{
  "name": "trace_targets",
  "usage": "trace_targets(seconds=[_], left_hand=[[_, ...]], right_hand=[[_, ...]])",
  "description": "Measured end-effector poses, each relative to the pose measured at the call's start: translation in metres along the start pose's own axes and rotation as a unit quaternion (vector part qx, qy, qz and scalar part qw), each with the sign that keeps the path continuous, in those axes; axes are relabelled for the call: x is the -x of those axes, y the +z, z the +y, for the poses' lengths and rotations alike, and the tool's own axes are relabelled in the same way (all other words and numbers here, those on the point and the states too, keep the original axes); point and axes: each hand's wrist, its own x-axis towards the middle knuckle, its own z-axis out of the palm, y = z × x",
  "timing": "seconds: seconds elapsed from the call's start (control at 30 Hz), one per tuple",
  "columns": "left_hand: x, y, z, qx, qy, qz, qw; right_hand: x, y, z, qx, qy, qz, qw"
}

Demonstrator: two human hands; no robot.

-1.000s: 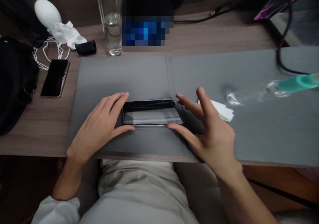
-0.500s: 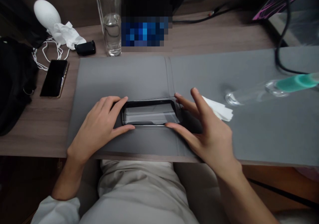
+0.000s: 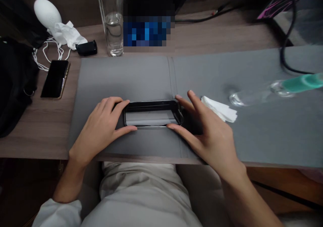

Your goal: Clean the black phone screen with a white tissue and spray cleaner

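A phone (image 3: 151,117) with a dark, glossy, reflecting screen lies sideways on the grey desk mat (image 3: 121,79). A thin clear edge shows along its sides; whether this is a case or a sheet over the screen, I cannot tell. Gripping its left end is my left hand (image 3: 101,126), fingers on the far edge and thumb on the near edge. My right hand (image 3: 212,129) pinches the right end the same way, its index finger raised. A folded white tissue (image 3: 222,111) lies just beyond my right hand, partly covered by it.
Rightward on the mat lies a clear bottle (image 3: 252,97) with a green part (image 3: 300,83). At the back stands a glass of water (image 3: 114,35). A second phone (image 3: 55,79), a black clip-like piece (image 3: 86,48), crumpled tissue (image 3: 69,33) and white cords lie left, beside a black bag (image 3: 15,85).
My right hand has shifted slightly left along the phone, uncovering more of the tissue. The reflection on the screen has changed shape. My left hand stays in place.
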Motion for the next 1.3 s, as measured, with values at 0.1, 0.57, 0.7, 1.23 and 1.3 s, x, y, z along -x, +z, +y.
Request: trace_targets(seconds=[0.1,0.57,0.7,1.23,1.3], left_hand=[[0.000,0.000,-0.001,-0.005,0.004,0.000,1.000],[0.001,0.000,0.000,0.004,0.011,0.008,1.000],[0.001,0.001,0.000,0.009,0.011,0.019,1.000],[0.017,-0.026,-0.003,-0.036,0.058,0.056,0.996],[0.016,-0.025,-0.004,-0.041,0.066,0.059,0.995]], right_hand=[[0.001,0.001,0.001,0.007,-0.006,0.002,1.000],[0.002,0.001,0.003,0.006,-0.002,-0.003,1.000],[0.003,0.001,0.003,0.004,0.003,0.000,1.000],[0.004,0.002,0.004,0.010,-0.004,0.001,1.000],[0.004,0.002,0.004,0.013,-0.006,0.001,1.000]])
